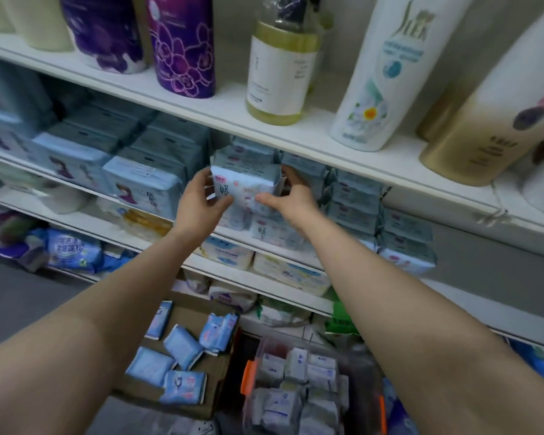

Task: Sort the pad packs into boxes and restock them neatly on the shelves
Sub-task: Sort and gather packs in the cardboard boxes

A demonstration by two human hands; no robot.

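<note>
— Pad pack (245,183) between both hands, is it?
— Yes. Left hand (198,205) and right hand (291,202) pinch its lower corners, fingers curled on the wrapper, steadying it atop the stack of packs (264,229) just below the fingers on the shelf (264,246).
— Why both hands?
— Probably squaring it with the row. Cardboard box (186,356) sits well below, loose packs inside.

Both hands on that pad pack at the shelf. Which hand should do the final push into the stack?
Probably the right hand. It grips the pad pack on the side next to the stacked packs, with fingers behind it. The left hand pinches the front left edge and could steady it.
</note>
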